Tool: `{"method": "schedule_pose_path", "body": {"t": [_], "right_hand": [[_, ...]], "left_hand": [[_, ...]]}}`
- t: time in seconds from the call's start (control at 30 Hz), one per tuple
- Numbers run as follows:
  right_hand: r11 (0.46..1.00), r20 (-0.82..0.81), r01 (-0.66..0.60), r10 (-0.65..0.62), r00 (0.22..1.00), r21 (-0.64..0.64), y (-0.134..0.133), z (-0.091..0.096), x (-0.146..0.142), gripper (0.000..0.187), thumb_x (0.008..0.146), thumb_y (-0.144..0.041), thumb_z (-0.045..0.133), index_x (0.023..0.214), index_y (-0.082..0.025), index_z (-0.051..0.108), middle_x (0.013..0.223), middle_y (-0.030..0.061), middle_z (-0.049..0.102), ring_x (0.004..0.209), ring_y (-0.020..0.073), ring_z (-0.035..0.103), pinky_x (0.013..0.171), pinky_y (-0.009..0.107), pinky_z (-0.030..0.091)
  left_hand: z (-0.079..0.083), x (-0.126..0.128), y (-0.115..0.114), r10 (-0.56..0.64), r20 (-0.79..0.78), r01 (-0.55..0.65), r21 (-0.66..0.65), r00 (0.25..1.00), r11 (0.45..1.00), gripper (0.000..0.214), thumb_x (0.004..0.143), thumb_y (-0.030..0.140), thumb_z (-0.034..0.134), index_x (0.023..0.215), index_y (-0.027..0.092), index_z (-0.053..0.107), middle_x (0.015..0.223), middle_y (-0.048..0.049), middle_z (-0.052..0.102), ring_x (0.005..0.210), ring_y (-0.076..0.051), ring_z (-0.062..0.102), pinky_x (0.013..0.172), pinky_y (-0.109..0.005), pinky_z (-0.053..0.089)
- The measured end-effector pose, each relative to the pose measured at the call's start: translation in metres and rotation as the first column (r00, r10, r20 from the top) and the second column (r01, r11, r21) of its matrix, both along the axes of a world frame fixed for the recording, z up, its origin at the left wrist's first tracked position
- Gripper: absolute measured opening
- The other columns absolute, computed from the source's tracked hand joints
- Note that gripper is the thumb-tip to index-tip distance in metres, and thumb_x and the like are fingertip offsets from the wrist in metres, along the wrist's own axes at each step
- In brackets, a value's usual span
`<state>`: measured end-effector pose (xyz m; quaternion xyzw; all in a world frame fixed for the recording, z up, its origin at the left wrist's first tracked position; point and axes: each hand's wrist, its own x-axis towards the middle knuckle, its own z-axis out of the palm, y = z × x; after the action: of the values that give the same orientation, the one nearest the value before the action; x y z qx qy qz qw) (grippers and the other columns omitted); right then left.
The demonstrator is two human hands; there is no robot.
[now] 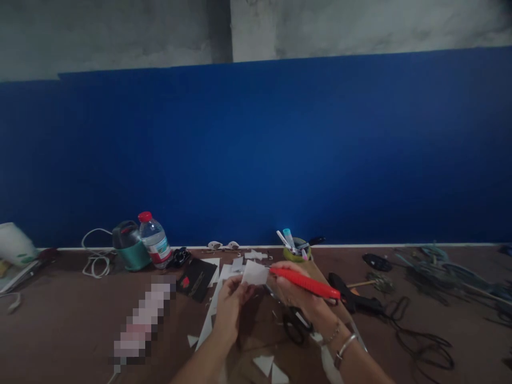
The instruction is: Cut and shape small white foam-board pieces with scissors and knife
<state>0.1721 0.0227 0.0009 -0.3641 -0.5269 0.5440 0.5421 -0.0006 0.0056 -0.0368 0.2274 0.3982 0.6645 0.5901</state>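
Our left hand (230, 304) pinched the white paper piece (255, 273) between thumb and fingers, holding it up over the desk (72, 330), while our right hand (298, 290) was closed around the red pen-shaped tool (306, 282), which reached in from between three and four o'clock. Its tip was at the paper's right edge; we could not tell whether it touched. We judged the work to be partway along: loose white scraps (264, 364) lay at six o'clock from the paper, suggesting some cutting was done, and the black scissors (294, 328) lay set down at five o'clock. The piece in our grasp, though, seemed unfinished, since the tool was in position beside it. No completed article was evident to us, so how much remained beyond this piece we could not say.
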Motion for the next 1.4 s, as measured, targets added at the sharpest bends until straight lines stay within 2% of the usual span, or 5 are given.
{"method": "schedule_pose_path", "body": {"t": [0.1,0.23,0.5,0.83,1.4], "right_hand": [[1.0,-0.113,0.026,-0.027,0.993,-0.013,0.0,-0.005,-0.01,0.021,0.073,-0.041,0.067,0.078,-0.022,0.061,0.075,0.0016,0.061,0.073,0.0188,0.057,0.071,0.03,0.046],[0.995,-0.149,0.071,-0.081,0.986,-0.077,-0.005,-0.006,-0.022,0.018,0.074,-0.035,0.063,0.074,-0.022,0.051,0.064,-0.0047,0.05,0.059,0.0124,0.048,0.059,0.023,0.04],[0.991,0.24,0.066,-0.092,0.967,0.115,-0.016,0.005,-0.024,0.009,0.072,-0.025,0.059,0.074,-0.021,0.051,0.072,-0.0019,0.055,0.069,0.015,0.051,0.066,0.025,0.044],[0.994,0.436,0.079,-0.104,0.894,0.074,-0.02,0.019,-0.028,0.007,0.069,-0.026,0.056,0.073,-0.022,0.051,0.07,-0.0026,0.056,0.064,0.0145,0.052,0.064,0.025,0.045],[0.993,0.309,0.024,-0.057,0.949,0.112,-0.017,0.002,-0.027,0.011,0.074,-0.029,0.058,0.08,-0.022,0.052,0.073,-0.0019,0.059,0.068,0.0154,0.056,0.067,0.027,0.046]], "left_hand": [[-0.001,0.001,-0.001,0.009,-0.021,-0.008,0.041,1.0,0.999,0.031,0.055,0.03,0.082,0.076,0.013,0.066,0.081,-0.0056,0.07,0.078,-0.019,0.066,0.085,-0.036,0.05],[-0.003,0.001,-0.002,0.011,-0.036,-0.009,0.052,0.999,0.999,0.029,0.059,0.029,0.079,0.079,0.014,0.065,0.081,-0.0056,0.07,0.079,-0.019,0.066,0.085,-0.036,0.049],[-0.004,0.002,-0.003,0.008,-0.056,-0.004,0.074,0.998,0.997,0.025,0.063,0.028,0.077,0.079,0.014,0.064,0.08,-0.0046,0.07,0.078,-0.017,0.065,0.084,-0.033,0.049],[-0.001,0.002,-0.005,-0.014,-0.059,0.017,0.057,0.998,0.998,0.027,0.063,0.029,0.077,0.08,0.015,0.062,0.076,-0.0043,0.071,0.074,-0.018,0.067,0.078,-0.031,0.049],[0.0,0.003,-0.006,0.004,-0.036,-0.002,0.057,0.999,0.998,0.028,0.062,0.028,0.078,0.081,0.016,0.061,0.079,-0.0043,0.072,0.076,-0.016,0.066,0.08,-0.029,0.049]]}}
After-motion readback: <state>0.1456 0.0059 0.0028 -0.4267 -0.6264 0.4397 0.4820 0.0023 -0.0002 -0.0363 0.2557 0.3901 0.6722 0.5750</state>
